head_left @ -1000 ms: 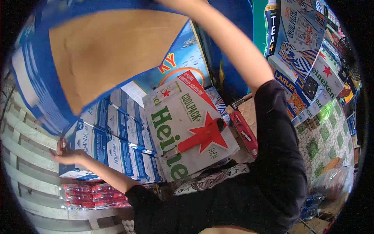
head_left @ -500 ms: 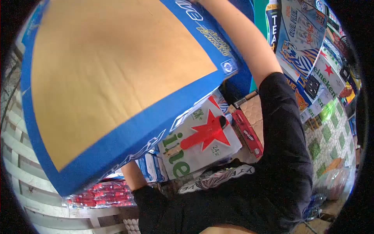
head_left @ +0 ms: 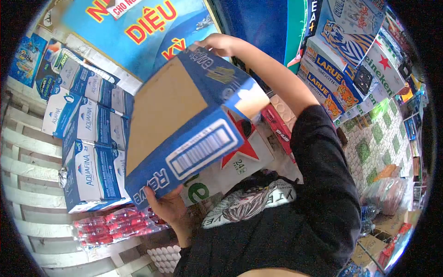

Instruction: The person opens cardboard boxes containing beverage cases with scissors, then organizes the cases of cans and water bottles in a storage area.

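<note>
A blue cardboard carton (head_left: 161, 111) marked Revive, with a brown panel and a barcode label, hangs tilted in front of me between both hands. My left hand (head_left: 168, 207) grips its near lower corner, thumb on the blue side. Up at the far edge, my right hand (head_left: 218, 45) is closed over the carton's rim. Below the carton lies a white Heineken case (head_left: 258, 159) with a red star, partly covered by it. A red item (head_left: 279, 129) with white lettering sits beside that case.
Aquafina cases (head_left: 90, 171) are stacked on the left, near a wrapped pack of red bottles (head_left: 110, 226) and white slats (head_left: 27, 180). A blue poster (head_left: 138, 51) stands behind. Larue cases (head_left: 323, 78) and a Heineken case (head_left: 385, 69) are at right, above patterned floor tiles (head_left: 369, 157).
The carton has moved down and away from my head, and turned so its barcode side shows. Both hands now come into view on it. The Aquafina stack and poster are uncovered.
</note>
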`<state>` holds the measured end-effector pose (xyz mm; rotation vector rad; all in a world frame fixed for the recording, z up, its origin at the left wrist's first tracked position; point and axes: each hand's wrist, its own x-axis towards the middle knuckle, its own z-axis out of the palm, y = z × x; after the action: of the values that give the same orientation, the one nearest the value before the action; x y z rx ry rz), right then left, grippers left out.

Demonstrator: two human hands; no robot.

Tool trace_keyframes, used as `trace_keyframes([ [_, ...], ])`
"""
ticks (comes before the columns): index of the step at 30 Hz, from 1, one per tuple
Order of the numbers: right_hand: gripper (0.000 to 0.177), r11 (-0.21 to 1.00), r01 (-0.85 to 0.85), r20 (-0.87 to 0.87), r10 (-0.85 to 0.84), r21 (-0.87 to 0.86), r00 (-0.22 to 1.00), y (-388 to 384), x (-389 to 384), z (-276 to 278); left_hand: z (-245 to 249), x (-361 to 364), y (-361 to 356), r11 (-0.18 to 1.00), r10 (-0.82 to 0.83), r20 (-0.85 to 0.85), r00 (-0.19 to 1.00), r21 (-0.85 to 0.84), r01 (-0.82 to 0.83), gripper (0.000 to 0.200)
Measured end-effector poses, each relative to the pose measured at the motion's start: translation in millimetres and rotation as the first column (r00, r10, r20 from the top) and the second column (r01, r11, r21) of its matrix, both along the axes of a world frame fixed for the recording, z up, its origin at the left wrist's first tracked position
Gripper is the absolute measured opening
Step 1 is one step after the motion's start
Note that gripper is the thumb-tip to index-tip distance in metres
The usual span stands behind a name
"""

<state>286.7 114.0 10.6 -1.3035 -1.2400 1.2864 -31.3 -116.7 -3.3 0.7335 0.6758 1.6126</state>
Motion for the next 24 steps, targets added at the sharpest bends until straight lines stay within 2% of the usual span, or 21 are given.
trace_keyframes([
  [1,0.039,0.997,-0.072,-0.131,0.066,-0.038,0.989,-23.4,1.4,1.8,8.3,1.6,-2.4,0.997,-0.060,0.001,0.998,0.057,0.060,0.040],
  [2,0.038,1.000,-0.005,0.001,0.005,-0.013,1.000,-53.9,-0.9,6.3,11.7,1.6,-4.6,0.997,-0.053,0.004,0.999,0.052,0.053,0.040],
  [3,0.034,0.982,-0.091,0.238,0.049,0.168,0.970,-71.6,2.8,0.9,14.1,0.1,-6.8,0.997,-0.065,-0.029,0.997,0.036,0.066,0.040],
  [4,0.035,0.824,-0.114,0.468,-0.195,0.554,0.862,-87.4,6.0,-20.1,17.3,0.1,-8.4,0.997,-0.077,-0.062,0.995,0.019,0.078,0.039],
  [5,0.045,0.613,-0.193,0.471,-0.331,0.766,0.818,-111.4,6.1,-22.2,21.1,7.4,-10.0,1.000,0.003,-0.072,0.997,-0.015,-0.004,0.039],
  [6,0.058,0.572,-0.242,0.496,-0.342,0.784,0.798,-140.3,3.2,-13.1,21.2,4.0,-8.3,1.000,0.010,-0.071,0.997,-0.022,-0.012,0.039],
  [7,0.061,0.525,-0.362,0.586,-0.357,0.770,0.727,-158.0,6.5,-18.0,21.2,-1.9,-5.9,0.991,-0.129,0.017,0.991,0.035,0.129,0.039],
  [8,0.059,0.444,-0.408,0.574,-0.352,0.798,0.740,-171.5,5.9,-23.9,20.4,-4.9,-5.2,0.960,-0.271,0.094,0.958,0.102,0.261,0.039],
  [9,0.052,0.369,-0.389,0.514,-0.350,0.844,0.783,-183.2,-2.2,-24.0,20.7,-2.6,-4.2,0.998,-0.057,0.073,0.996,-0.013,0.058,0.039],
  [10,0.045,0.294,-0.362,0.451,-0.344,0.885,0.823,-191.3,-7.1,-22.1,21.3,-2.0,-4.8,0.998,-0.053,0.069,0.996,-0.025,0.055,0.039],
  [12,0.030,0.254,-0.346,0.421,-0.367,0.903,0.830,-191.9,-4.9,-24.6,23.1,-1.9,-5.9,0.996,0.012,-0.032,0.999,-0.087,-0.015,0.040],
  [14,0.023,0.227,-0.303,0.372,-0.394,0.926,0.840,-191.5,-5.9,-20.0,22.7,5.4,-5.1,0.994,0.019,-0.052,0.998,-0.110,-0.024,0.041],
  [16,0.020,0.464,-0.162,0.251,-0.137,0.871,0.958,-192.3,-8.8,-16.4,21.5,11.0,-4.2,0.990,0.036,-0.086,0.996,-0.135,-0.047,0.042],
  [17,0.020,0.728,0.196,-0.160,-0.120,0.657,0.980,-201.3,-25.6,-21.4,17.7,10.4,-4.0,0.989,0.034,-0.086,0.996,-0.140,-0.046,0.042],
  [18,0.022,0.830,0.163,-0.198,-0.065,0.534,0.978,-199.2,-22.1,-19.5,10.0,9.1,-2.3,0.986,0.092,-0.079,0.993,-0.135,-0.102,0.042],
  [20,0.023,0.872,0.164,-0.285,-0.030,0.462,0.958,-196.4,-20.4,-10.6,-4.8,3.5,2.9,0.979,0.151,-0.067,0.986,-0.127,-0.159,0.042],
  [21,0.023,0.884,0.181,-0.278,-0.061,0.430,0.959,-195.1,-14.5,-7.0,-12.5,-4.4,7.4,0.956,0.291,-0.270,0.918,0.131,-0.264,0.039],
  [22,0.023,0.897,0.198,-0.271,-0.092,0.396,0.958,-195.3,-9.7,-5.6,-20.3,-14.5,11.9,0.871,0.456,-0.417,0.786,0.393,-0.296,0.037],
  [23,0.023,0.871,0.271,-0.409,-0.090,0.410,0.908,-192.7,-14.7,-4.8,-27.9,-24.9,16.1,0.735,0.626,-0.489,0.607,0.630,-0.250,0.034],
  [24,0.023,0.872,0.267,-0.404,-0.089,0.410,0.910,-191.8,-15.9,-5.8,-33.4,-32.6,20.1,0.566,0.781,-0.477,0.403,0.814,-0.134,0.032],
])
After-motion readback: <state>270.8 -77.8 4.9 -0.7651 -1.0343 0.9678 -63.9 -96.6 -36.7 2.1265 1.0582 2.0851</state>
